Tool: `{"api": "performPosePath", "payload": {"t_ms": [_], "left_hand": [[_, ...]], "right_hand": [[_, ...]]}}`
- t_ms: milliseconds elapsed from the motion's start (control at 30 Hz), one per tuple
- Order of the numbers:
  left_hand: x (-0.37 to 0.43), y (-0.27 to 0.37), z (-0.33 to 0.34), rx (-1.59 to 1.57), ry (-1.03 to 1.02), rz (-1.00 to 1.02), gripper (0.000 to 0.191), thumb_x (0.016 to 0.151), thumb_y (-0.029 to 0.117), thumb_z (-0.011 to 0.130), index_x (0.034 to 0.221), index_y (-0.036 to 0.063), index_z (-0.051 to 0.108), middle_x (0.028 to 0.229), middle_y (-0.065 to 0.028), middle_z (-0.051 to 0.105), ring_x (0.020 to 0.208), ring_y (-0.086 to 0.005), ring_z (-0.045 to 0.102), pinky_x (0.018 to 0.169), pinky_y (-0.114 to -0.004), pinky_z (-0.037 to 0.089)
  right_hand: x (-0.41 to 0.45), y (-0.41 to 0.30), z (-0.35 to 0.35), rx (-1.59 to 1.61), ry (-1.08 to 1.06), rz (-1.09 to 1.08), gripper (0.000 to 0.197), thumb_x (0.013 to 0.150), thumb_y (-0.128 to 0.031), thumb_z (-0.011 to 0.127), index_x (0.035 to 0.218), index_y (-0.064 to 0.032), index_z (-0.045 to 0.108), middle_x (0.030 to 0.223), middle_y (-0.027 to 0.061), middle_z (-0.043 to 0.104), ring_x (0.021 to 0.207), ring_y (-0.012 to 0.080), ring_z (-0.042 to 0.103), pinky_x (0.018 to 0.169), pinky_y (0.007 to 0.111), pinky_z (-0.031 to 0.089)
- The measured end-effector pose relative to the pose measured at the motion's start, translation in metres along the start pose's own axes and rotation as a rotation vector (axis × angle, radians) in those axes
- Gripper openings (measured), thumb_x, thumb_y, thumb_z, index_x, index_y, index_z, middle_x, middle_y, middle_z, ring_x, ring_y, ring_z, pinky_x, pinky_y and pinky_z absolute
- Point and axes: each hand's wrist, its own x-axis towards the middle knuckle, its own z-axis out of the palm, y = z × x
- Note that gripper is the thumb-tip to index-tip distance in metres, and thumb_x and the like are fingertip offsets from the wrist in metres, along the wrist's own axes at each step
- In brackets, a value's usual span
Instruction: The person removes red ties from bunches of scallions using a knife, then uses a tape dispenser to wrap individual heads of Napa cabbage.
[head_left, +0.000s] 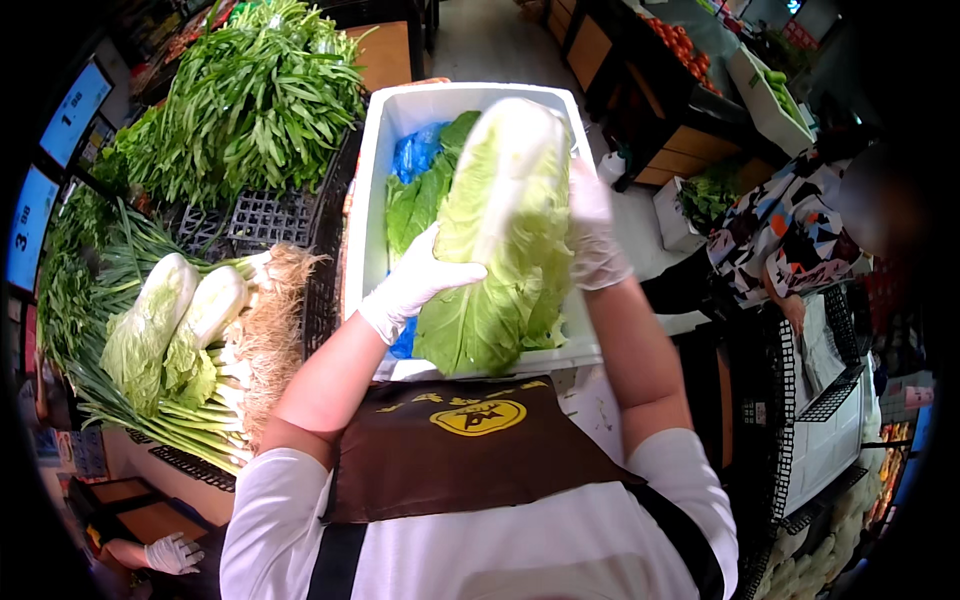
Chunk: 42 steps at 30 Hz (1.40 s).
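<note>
A large napa cabbage (506, 225) is held between my two gloved hands over a white foam box (480, 91), its pale base pointing away from me. My left hand (427, 281) grips its left side with the thumb across the leaves. On the cabbage's right side lies my right hand (592, 217), slightly blurred, its fingers partly hidden. Inside the box, more green leaves (420, 202) and blue plastic (418, 154) show beneath and beside the cabbage. To the left, two napa cabbages (154, 322) rest on spring onions (240, 375) with their roots on.
Leafy greens (255, 105) are heaped on black crates (274, 217) at the upper left. A person in a patterned shirt (787, 217) stands at the right beside a display. Another person's gloved hand (174, 553) shows at lower left. Tomatoes (679, 49) lie on a far stand.
</note>
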Motion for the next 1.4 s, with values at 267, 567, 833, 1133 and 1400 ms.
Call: {"api": "performPosePath", "payload": {"t_ms": [267,567,833,1133,1400], "left_hand": [[0.016,0.033,-0.02,0.118,0.242,0.448,0.065,0.069,0.008,0.074,0.124,0.0002,0.04,0.115,-0.0084,0.054,0.105,-0.0158,0.052,0.093,-0.029,0.041],[0.008,0.038,-0.001,0.302,0.385,0.521,0.079,0.065,0.008,0.079,0.129,0.0032,0.032,0.119,-0.0097,0.05,0.109,-0.0174,0.051,0.092,-0.031,0.043],[0.004,0.034,-0.001,0.275,0.245,0.583,0.077,0.068,0.011,0.077,0.13,0.0038,0.032,0.119,-0.0095,0.05,0.107,-0.0177,0.051,0.093,-0.031,0.041],[0.002,0.048,-0.037,0.515,0.543,0.785,0.069,0.07,0.009,0.076,0.127,0.001,0.038,0.115,-0.0078,0.053,0.103,-0.0158,0.052,0.09,-0.029,0.043],[-0.025,0.092,-0.038,1.543,0.096,1.226,0.066,0.058,0.017,0.075,0.119,0.0111,0.049,0.111,-0.0117,0.056,0.101,-0.0302,0.055,0.087,-0.04,0.045]], "right_hand": [[-0.046,-0.094,0.066,-1.45,-0.893,-0.925,0.046,0.069,-0.011,0.069,0.114,-0.0145,0.059,0.075,0.0006,0.056,0.084,0.017,0.055,0.1,0.046,0.032],[-0.034,-0.053,0.073,-1.555,-0.355,-0.98,0.056,0.069,-0.032,0.071,0.108,0.0017,0.049,0.072,0.002,0.053,0.075,0.0172,0.055,0.096,0.045,0.035],[-0.042,-0.044,0.084,-1.521,-0.198,-0.826,0.048,0.066,-0.028,0.074,0.097,0.0008,0.051,0.078,0.0053,0.054,0.077,0.021,0.056,0.094,0.049,0.035],[-0.055,-0.045,0.073,-1.779,-0.427,-0.91,0.077,0.063,-0.024,0.074,0.128,0.0015,0.041,0.083,0.004,0.058,0.091,0.0174,0.057,0.102,0.053,0.024],[0.037,-0.037,0.007,-0.69,-0.53,0.295,0.039,0.076,-0.02,0.067,0.111,-0.0024,0.059,0.094,0.0039,0.065,0.092,0.0133,0.058,0.093,0.034,0.039]]}}
